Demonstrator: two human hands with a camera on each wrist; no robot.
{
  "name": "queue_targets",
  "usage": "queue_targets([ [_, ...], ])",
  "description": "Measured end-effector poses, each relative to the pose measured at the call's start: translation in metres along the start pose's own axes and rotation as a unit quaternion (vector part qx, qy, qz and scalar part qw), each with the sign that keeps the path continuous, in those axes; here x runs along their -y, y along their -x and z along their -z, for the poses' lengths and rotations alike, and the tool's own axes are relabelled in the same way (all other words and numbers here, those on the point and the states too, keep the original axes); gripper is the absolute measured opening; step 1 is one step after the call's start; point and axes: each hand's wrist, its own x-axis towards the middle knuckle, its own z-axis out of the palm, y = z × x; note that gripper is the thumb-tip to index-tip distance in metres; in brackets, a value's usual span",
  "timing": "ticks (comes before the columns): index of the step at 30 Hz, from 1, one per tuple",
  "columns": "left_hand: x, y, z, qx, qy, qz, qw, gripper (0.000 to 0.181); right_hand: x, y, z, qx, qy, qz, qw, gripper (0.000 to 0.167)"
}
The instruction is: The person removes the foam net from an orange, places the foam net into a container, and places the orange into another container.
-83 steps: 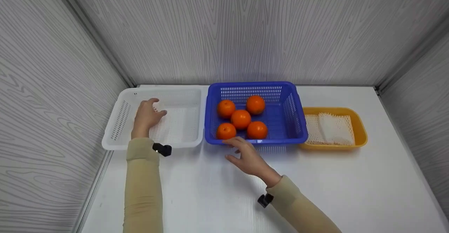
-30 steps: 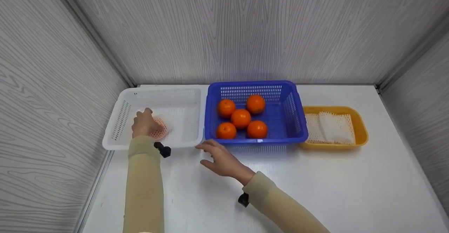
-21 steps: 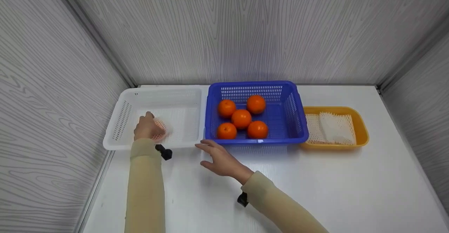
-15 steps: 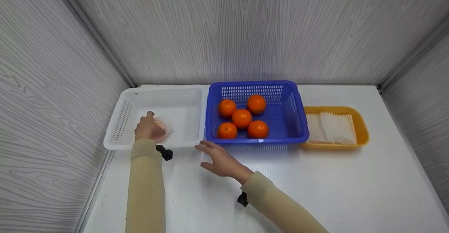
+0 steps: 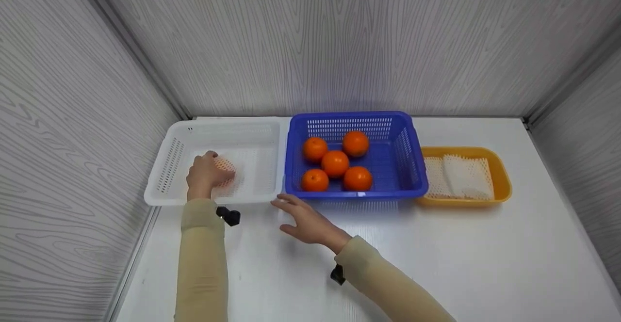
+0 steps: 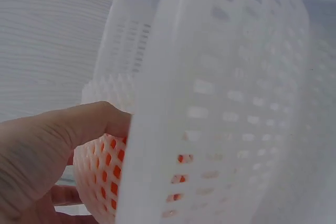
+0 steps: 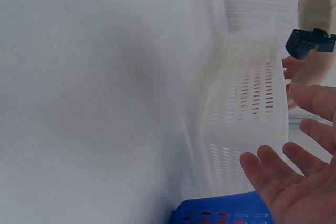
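Observation:
In the head view my left hand (image 5: 203, 172) reaches into the white basket (image 5: 252, 199), with thumb and fingers round an orange in a white foam net (image 5: 224, 167). The left wrist view shows the thumb across the netted orange (image 6: 105, 174), partly hidden behind the basket's side wall (image 6: 210, 98). Below and left of the blue basket (image 5: 359, 195), my right hand (image 5: 308, 221) is held with its fingers spread and nothing in it. Several bare oranges (image 5: 335, 164) lie in the blue basket, mostly in its left half.
A yellow tray (image 5: 502, 186) with folded white foam nets (image 5: 466, 177) stands right of the blue basket. All the containers rest on a white table (image 5: 485, 264), with grey wood-grain panels (image 5: 310, 45) behind and at both sides.
My right hand has moved left from the blue basket's front edge. My left hand has come lower in the white basket, and the netted orange now shows beside it.

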Motion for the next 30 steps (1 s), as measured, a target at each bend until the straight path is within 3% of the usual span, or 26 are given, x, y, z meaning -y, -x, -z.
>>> queue_targets([
  [9, -0.026, 0.018, 0.005, -0.082, 0.038, -0.070, 0.9935, 0.077, -0.006, 0.007, 0.012, -0.029, -0.042, 0.027, 0.9983, 0.056],
  [13, -0.040, 0.029, 0.006, -0.105, 0.063, -0.094, 0.9880, 0.076, -0.010, 0.013, 0.020, -0.041, -0.078, 0.010, 0.9961, 0.056],
  [18, -0.058, 0.042, 0.005, -0.125, 0.090, -0.127, 0.9798, 0.075, -0.015, 0.023, 0.032, -0.073, -0.125, 0.017, 0.9893, 0.054],
  [24, -0.079, 0.058, 0.001, -0.131, 0.139, -0.175, 0.9659, 0.074, -0.021, 0.035, 0.049, -0.121, -0.147, 0.024, 0.9814, 0.054],
  [27, -0.088, 0.066, -0.004, -0.114, 0.182, -0.210, 0.9538, 0.073, -0.025, 0.040, 0.057, -0.141, -0.169, 0.027, 0.9752, 0.052],
  [30, -0.098, 0.074, -0.010, -0.078, 0.230, -0.233, 0.9415, 0.072, -0.029, 0.045, 0.063, -0.161, -0.192, 0.034, 0.9676, 0.051],
])
